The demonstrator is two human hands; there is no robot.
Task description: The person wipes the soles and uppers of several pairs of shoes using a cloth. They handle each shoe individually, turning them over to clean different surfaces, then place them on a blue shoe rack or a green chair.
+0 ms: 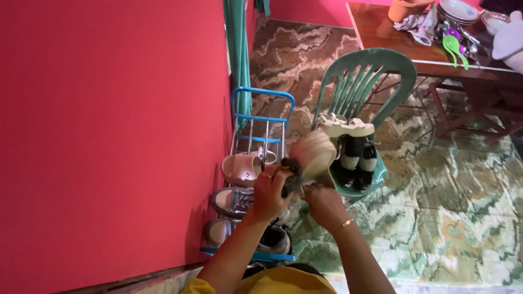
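Observation:
My left hand point(268, 191) is closed around a dark cloth point(291, 175) pressed against a cream platform sandal point(315, 155). My right hand point(322, 206) grips that sandal from below, holding it up in front of me. Just behind it stands a green plastic chair point(364, 73) with several shoes on its seat: a cream sandal point(346, 126) and black ones point(357, 163). A gold ring shows on my left hand and a gold bracelet on my right wrist.
A blue shoe rack point(260, 103) stands against the red wall point(109, 136), holding a pink slipper point(242, 169) and grey sneakers point(231, 201). A wooden table point(381, 32) with dishes and green spoons point(455, 50) is at the back right. The floor is marbled green and brown.

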